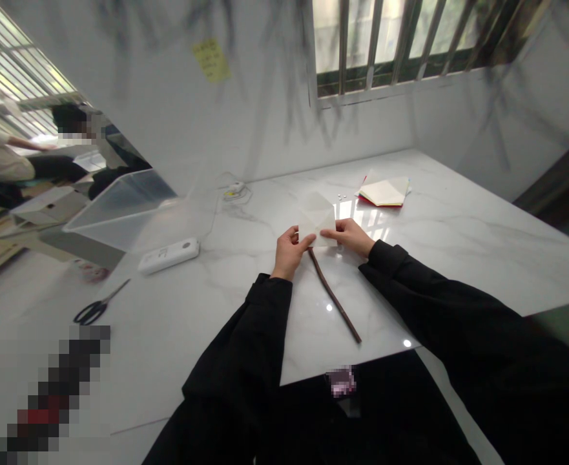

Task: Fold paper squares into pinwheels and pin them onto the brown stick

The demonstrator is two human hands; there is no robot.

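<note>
Between my two hands is a small cream paper envelope (pixel 317 213), its pointed flap raised away from me. My left hand (pixel 290 252) pinches the envelope's lower left corner, thumb on the near face. At its right side my right hand (pixel 352 236) grips it, with the thumb pressed on the front. A thin brown stick (pixel 335 299) lies on the table just below the envelope and slants toward the near edge. Its far end is hidden behind the envelope and my left hand.
Scissors (pixel 101 308), a white oblong device (pixel 169 256) and a clear plastic bin (pixel 119 210) are at the left. Beyond my right hand sits a red-edged stack of paper (pixel 383 192), near small white bits (pixel 341 196). A yellow note (pixel 211 60) hangs on the wall. People sit far left.
</note>
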